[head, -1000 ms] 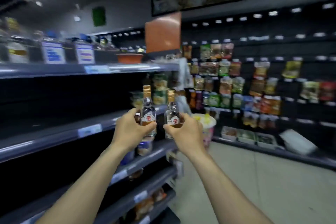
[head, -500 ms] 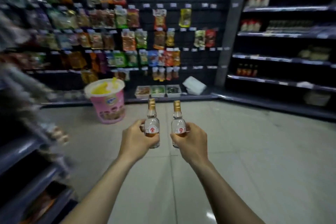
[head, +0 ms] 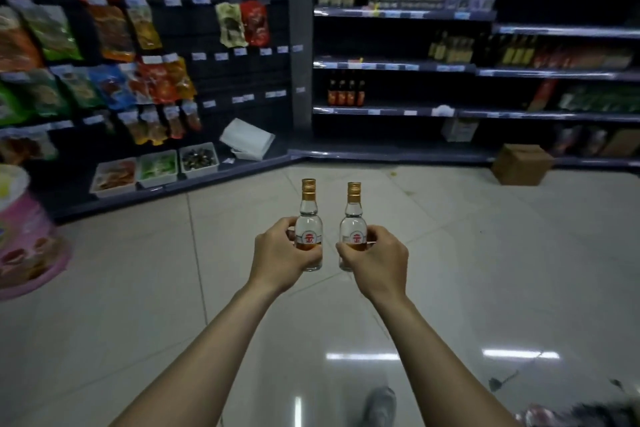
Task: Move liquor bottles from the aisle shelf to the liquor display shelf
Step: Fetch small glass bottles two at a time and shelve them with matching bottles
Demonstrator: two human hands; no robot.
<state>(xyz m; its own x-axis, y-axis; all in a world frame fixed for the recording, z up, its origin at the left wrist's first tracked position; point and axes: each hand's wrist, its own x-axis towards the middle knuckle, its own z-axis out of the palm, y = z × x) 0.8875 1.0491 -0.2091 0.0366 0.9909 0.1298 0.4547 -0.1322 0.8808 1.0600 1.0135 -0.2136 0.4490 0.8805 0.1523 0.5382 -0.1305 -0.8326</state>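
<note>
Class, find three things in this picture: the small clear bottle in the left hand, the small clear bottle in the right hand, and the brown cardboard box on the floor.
Small clear gold-capped bottle in left hand [head: 309,218]: head view, on its glass shoulder.
Small clear gold-capped bottle in right hand [head: 353,222]: head view, on its glass shoulder.
Brown cardboard box [head: 521,165]: head view, on its front face.

Snack packets [head: 114,31] hang on the dark wall rack. Three white trays [head: 154,170] sit below. A cardboard box [head: 521,165] rests on the tiled floor [head: 138,288].

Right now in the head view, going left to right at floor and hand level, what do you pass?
Pink tub → left hand → left bottle → right bottle → right hand → cardboard box.
</note>
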